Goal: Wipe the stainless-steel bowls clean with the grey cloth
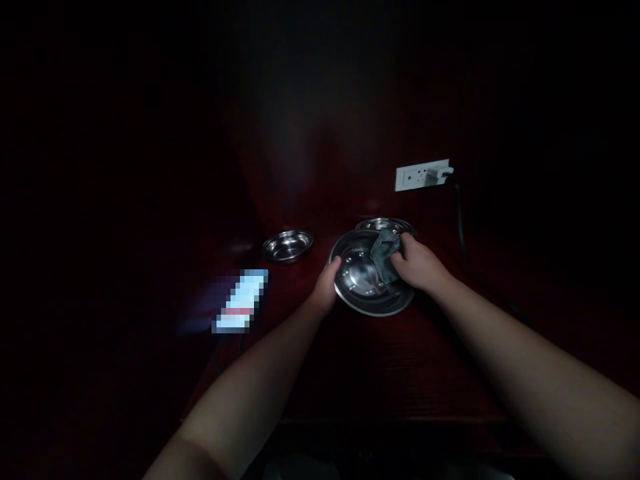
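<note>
A shiny steel plate (361, 283) is tilted up on the dark red table (380, 360) in dim light. My left hand (326, 287) grips its left rim, fingers curled over the edge. My right hand (419, 265) is closed on a grey cloth (383, 254) pressed against the plate's upper right inside. A second steel plate (385, 224) lies just behind, partly hidden by the tilted one.
A small steel bowl (287, 245) sits to the left. A lit phone screen (241, 301) lies further left near the table edge. A white wall socket (423, 175) with a plugged charger and a black cable (460, 223) is at the back right.
</note>
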A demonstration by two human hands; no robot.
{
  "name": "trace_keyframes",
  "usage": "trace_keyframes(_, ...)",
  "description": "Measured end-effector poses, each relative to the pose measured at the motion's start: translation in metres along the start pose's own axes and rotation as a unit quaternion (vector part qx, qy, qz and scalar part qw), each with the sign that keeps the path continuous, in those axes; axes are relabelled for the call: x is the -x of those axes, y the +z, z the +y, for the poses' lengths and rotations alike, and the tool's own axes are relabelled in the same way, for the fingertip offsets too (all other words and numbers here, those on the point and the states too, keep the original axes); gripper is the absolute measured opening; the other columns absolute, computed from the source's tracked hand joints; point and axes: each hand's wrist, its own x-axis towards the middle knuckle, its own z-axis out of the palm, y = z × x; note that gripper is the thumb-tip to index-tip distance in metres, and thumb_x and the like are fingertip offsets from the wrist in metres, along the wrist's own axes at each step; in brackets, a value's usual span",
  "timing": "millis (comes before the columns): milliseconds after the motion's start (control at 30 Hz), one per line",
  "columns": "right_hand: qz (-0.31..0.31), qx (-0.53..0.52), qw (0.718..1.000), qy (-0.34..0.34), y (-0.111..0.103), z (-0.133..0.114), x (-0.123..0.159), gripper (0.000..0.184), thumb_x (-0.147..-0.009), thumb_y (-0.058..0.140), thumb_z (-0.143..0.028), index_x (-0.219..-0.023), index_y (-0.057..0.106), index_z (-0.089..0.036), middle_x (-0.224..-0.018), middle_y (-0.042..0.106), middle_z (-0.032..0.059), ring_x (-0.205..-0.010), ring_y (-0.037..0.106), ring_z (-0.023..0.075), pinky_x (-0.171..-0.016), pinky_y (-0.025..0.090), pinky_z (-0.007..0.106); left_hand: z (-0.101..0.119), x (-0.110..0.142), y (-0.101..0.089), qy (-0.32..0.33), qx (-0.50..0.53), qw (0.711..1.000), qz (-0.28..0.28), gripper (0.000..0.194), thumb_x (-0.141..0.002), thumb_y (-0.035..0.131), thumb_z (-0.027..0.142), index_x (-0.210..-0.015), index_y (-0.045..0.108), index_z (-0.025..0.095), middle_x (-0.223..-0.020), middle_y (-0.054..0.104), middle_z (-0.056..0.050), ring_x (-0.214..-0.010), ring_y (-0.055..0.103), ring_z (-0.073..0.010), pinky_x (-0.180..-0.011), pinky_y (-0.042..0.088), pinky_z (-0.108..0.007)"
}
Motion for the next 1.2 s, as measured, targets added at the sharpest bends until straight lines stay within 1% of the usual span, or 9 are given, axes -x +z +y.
trace_keyframes(200,0.019,-0.061,0.998,0.011,0.003,0.005,-0.001,0.024,-0.074,0.054,-0.034,-0.093,0.053,-0.019,-0.080,0.063,0.0059,-0.070,0.059,0.0203,-0.061,0.043,0.029,0.001,0.002,0.001,-0.008,0.002,1.000,-0.012,0.046,-0.077,0.056,0.046,-0.108,0.062,0.013,-0.110,0.066,-0.011,-0.119,0.049,-0.0288,-0.107,0.029,-0.043)
trace_keyframes(333,0.001,-0.128,0.991,0.029,0.009,0.011,-0.005,0.018,-0.076,0.054,-0.031,-0.089,0.056,-0.020,-0.081,0.065,0.0046,-0.070,0.060,0.0180,-0.063,0.045,0.028,0.001,0.004,0.002,-0.016,-0.010,0.999,-0.043,0.059,-0.078,0.046,0.061,-0.111,0.061,0.015,-0.119,0.061,-0.012,-0.124,0.044,-0.0296,-0.108,0.027,-0.043)
trace_keyframes(400,0.005,-0.164,0.986,0.042,0.013,0.015,-0.007,0.017,-0.076,0.054,-0.030,-0.089,0.057,-0.019,-0.081,0.066,0.0046,-0.071,0.061,0.0174,-0.064,0.045,0.028,0.003,0.006,0.004,0.014,-0.006,0.999,-0.049,0.061,-0.077,0.045,0.064,-0.116,0.058,0.019,-0.123,0.059,-0.010,-0.127,0.041,-0.0291,-0.107,0.027,-0.043)
trace_keyframes(467,0.015,-0.198,0.978,0.059,0.017,0.018,-0.009,0.019,-0.077,0.054,-0.029,-0.092,0.058,-0.019,-0.083,0.066,0.0048,-0.072,0.061,0.0168,-0.066,0.046,0.029,0.005,0.008,0.006,0.081,0.005,0.995,-0.056,0.060,-0.076,0.049,0.062,-0.123,0.052,0.025,-0.130,0.054,-0.006,-0.128,0.039,-0.0278,-0.107,0.028,-0.044)
trace_keyframes(533,0.021,-0.213,0.974,0.069,0.020,0.020,-0.011,0.020,-0.078,0.053,-0.029,-0.094,0.058,-0.018,-0.085,0.067,0.0053,-0.073,0.062,0.0166,-0.068,0.046,0.030,0.005,0.009,0.007,0.111,0.000,0.991,-0.073,0.061,-0.075,0.053,0.060,-0.127,0.048,0.028,-0.134,0.049,-0.005,-0.130,0.037,-0.0268,-0.107,0.028,-0.043)
trace_keyframes(633,0.028,-0.182,0.980,0.068,0.020,0.020,-0.011,0.021,-0.078,0.053,-0.030,-0.094,0.058,-0.017,-0.085,0.067,0.0059,-0.073,0.061,0.0176,-0.069,0.046,0.030,0.003,0.010,0.004,0.106,-0.047,0.990,-0.075,0.059,-0.076,0.060,0.048,-0.128,0.045,0.027,-0.135,0.048,-0.004,-0.130,0.036,-0.0251,-0.108,0.026,-0.040)
trace_keyframes(733,0.034,-0.152,0.986,0.055,0.018,0.018,-0.010,0.021,-0.078,0.052,-0.031,-0.093,0.057,-0.017,-0.084,0.066,0.0061,-0.074,0.060,0.0182,-0.068,0.046,0.030,0.001,0.009,0.002,0.101,-0.078,0.990,-0.054,0.059,-0.075,0.064,0.040,-0.129,0.044,0.027,-0.135,0.049,-0.004,-0.129,0.037,-0.0249,-0.108,0.025,-0.039)
trace_keyframes(1000,0.016,-0.143,0.989,0.030,0.012,0.014,-0.008,0.027,-0.086,0.039,-0.039,-0.092,0.055,-0.018,-0.088,0.065,0.0084,-0.078,0.060,0.0207,-0.069,0.044,0.030,0.005,0.003,0.000,0.113,-0.070,0.991,0.010,0.047,-0.075,0.063,0.035,-0.119,0.054,0.021,-0.127,0.056,-0.005,-0.125,0.042,-0.0261,-0.108,0.027,-0.038)
trace_keyframes(1200,0.012,-0.123,0.992,0.031,0.009,0.011,-0.007,0.026,-0.087,0.037,-0.039,-0.090,0.052,-0.018,-0.087,0.065,0.0099,-0.078,0.060,0.0223,-0.069,0.044,0.031,0.007,0.005,0.001,0.096,-0.064,0.993,0.010,0.044,-0.075,0.061,0.034,-0.115,0.056,0.019,-0.119,0.061,-0.006,-0.120,0.047,-0.0265,-0.105,0.031,-0.040)
